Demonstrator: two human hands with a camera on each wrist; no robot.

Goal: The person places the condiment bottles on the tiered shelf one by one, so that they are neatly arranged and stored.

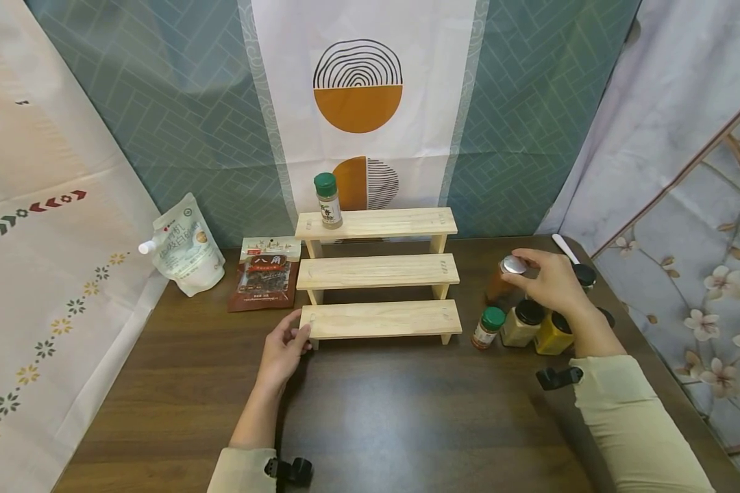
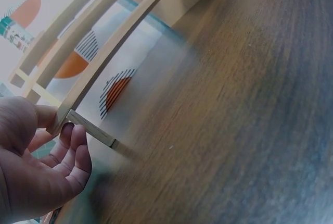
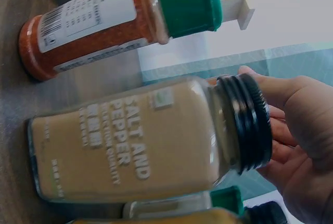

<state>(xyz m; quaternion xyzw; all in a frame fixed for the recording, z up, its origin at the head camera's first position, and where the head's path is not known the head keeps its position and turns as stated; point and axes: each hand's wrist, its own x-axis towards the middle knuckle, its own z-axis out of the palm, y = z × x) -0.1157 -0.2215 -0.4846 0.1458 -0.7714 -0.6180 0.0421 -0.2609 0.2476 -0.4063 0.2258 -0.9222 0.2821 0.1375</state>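
At the left end of the lowest step, my left hand (image 1: 284,352) grips the three-tier wooden rack (image 1: 379,320), its thumb and fingers around the board's corner (image 2: 61,117). My right hand (image 1: 551,281) pinches the silver lid of a reddish-brown spice jar (image 1: 498,289) right of the rack. In the right wrist view that jar is mostly hidden behind a black-lidded salt and pepper jar (image 3: 119,146). Beside these stands a green-capped bottle of red spice (image 3: 93,26). Another green-capped bottle (image 1: 329,209) stands upright at the left of the rack's top step.
More black-lidded jars, one yellow (image 1: 553,334), cluster under my right forearm, with a white-handled item (image 1: 566,248) behind. Left of the rack lie a brown packet (image 1: 265,277) and a white spouted pouch (image 1: 188,246). Fabric hangings (image 1: 210,137) border the brown table (image 1: 370,418).
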